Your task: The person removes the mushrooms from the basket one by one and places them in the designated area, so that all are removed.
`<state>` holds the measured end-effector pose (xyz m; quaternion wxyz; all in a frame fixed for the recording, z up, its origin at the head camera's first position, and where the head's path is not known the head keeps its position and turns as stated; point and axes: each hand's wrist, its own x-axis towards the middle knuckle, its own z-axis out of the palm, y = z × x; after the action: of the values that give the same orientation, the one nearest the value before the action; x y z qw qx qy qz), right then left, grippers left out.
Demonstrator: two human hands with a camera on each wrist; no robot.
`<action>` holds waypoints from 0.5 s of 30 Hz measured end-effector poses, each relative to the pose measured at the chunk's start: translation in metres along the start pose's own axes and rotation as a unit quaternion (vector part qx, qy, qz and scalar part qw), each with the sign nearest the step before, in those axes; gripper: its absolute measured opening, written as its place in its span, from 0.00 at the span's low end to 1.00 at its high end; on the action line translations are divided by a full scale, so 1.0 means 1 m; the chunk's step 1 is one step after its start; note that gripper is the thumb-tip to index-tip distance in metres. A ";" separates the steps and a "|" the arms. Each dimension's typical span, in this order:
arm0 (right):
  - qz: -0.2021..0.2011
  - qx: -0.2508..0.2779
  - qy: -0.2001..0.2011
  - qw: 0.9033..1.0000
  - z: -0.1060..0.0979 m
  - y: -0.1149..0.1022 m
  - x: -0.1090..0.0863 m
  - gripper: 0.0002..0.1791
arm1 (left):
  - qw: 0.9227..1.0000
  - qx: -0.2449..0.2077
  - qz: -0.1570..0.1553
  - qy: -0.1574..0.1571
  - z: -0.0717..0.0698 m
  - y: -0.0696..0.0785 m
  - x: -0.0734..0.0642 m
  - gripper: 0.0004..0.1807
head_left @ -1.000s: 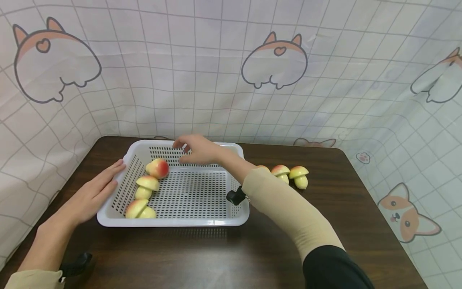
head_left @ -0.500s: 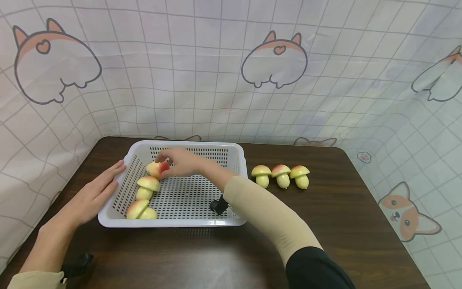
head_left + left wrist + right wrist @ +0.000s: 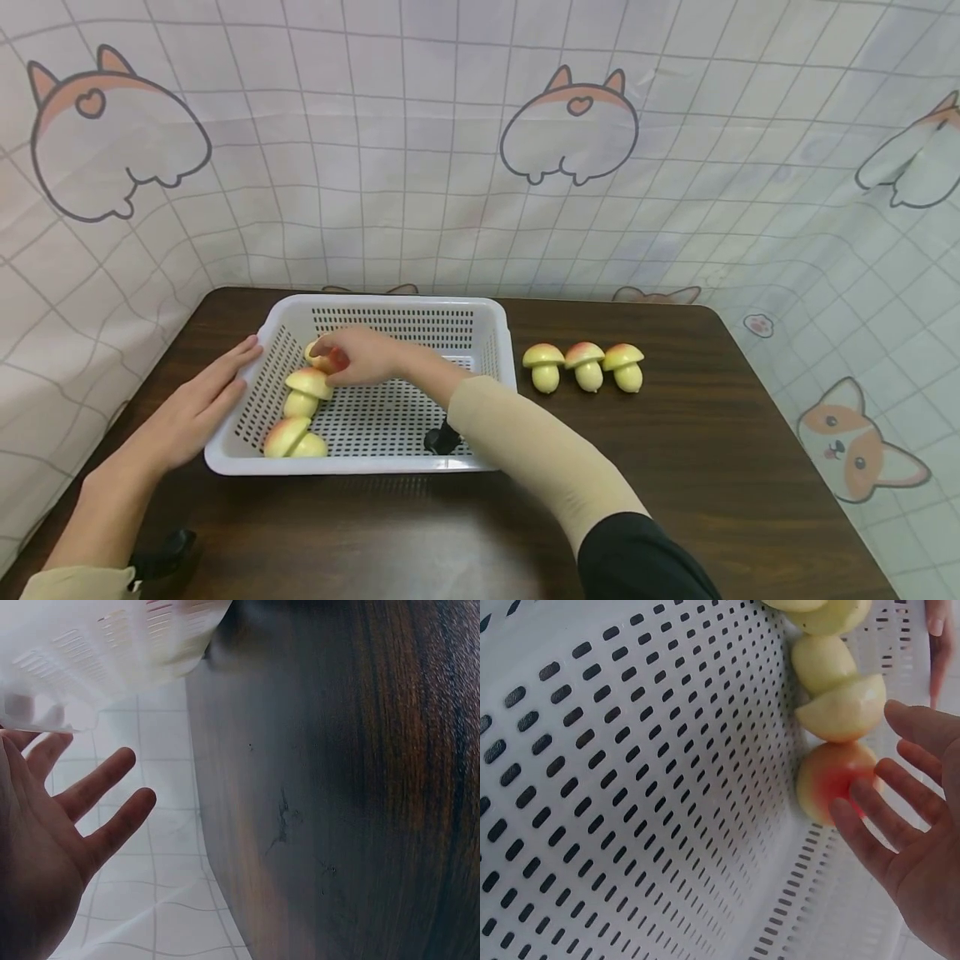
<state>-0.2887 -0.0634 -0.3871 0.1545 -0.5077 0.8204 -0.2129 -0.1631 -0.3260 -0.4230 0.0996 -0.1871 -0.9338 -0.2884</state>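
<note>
A white perforated basket [image 3: 375,465] holds several yellow, red-tinged toy mushrooms along its left side. My right hand [image 3: 363,354] reaches over the back one; in the right wrist view its fingertips touch the red cap of that toy mushroom [image 3: 825,776], fingers fairly straight. From the head, the hand hides much of it. In front of it sit a middle toy mushroom [image 3: 306,390] and a front toy mushroom [image 3: 292,437]. My left hand [image 3: 187,408] rests against the basket's left rim with its fingers extended; the left wrist view shows them spread beside the basket wall [image 3: 112,645].
To the right of the basket, three more toy mushrooms stand in a row on the dark wooden table [image 3: 675,467]: a left one [image 3: 544,367], a middle one [image 3: 585,365] and a right one [image 3: 625,367]. A gridded curtain [image 3: 435,208] with cartoon dogs encloses the back and sides.
My right hand has come left and down from above the basket's back to the back toy mushroom, uncovering the row on the table. My left hand has stayed at the rim.
</note>
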 end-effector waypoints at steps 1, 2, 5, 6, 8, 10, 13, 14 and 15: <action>-0.001 -0.001 -0.003 1.000 0.001 0.000 0.001 0.28 | 1.000 -0.001 -0.001 -0.001 0.000 0.000 0.000 0.28; -0.001 -0.003 -0.005 1.000 0.002 0.000 0.001 0.28 | 1.000 0.000 -0.003 -0.001 0.000 0.000 0.000 0.28; -0.007 -0.009 -0.013 1.000 0.005 0.000 0.004 0.29 | 1.000 -0.001 -0.010 0.002 0.001 0.001 0.000 0.28; -0.009 -0.014 -0.016 1.000 0.005 0.000 0.004 0.28 | 1.000 0.001 -0.007 0.002 0.001 0.001 0.000 0.28; -0.016 -0.025 -0.024 0.999 0.006 0.000 0.006 0.28 | 1.000 0.002 -0.008 0.002 0.001 0.001 -0.001 0.28; -0.022 -0.030 -0.032 0.999 0.007 0.000 0.007 0.27 | 1.000 0.003 -0.005 0.001 0.000 0.001 -0.001 0.28; -0.022 -0.018 -0.040 0.999 0.008 0.000 0.007 0.25 | 1.000 0.000 -0.002 -0.002 -0.001 0.001 0.000 0.28; -0.021 -0.013 -0.040 0.999 0.008 0.001 0.007 0.24 | 1.000 -0.001 -0.001 -0.003 -0.001 0.001 0.000 0.28; -0.019 -0.007 -0.039 0.999 0.008 0.001 0.008 0.24 | 1.000 -0.002 -0.001 -0.004 -0.001 0.000 0.000 0.28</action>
<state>-0.2888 -0.0714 -0.3951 0.1786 -0.5322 0.8054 -0.1904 -0.1629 -0.3261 -0.4220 0.0956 -0.1875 -0.9338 -0.2893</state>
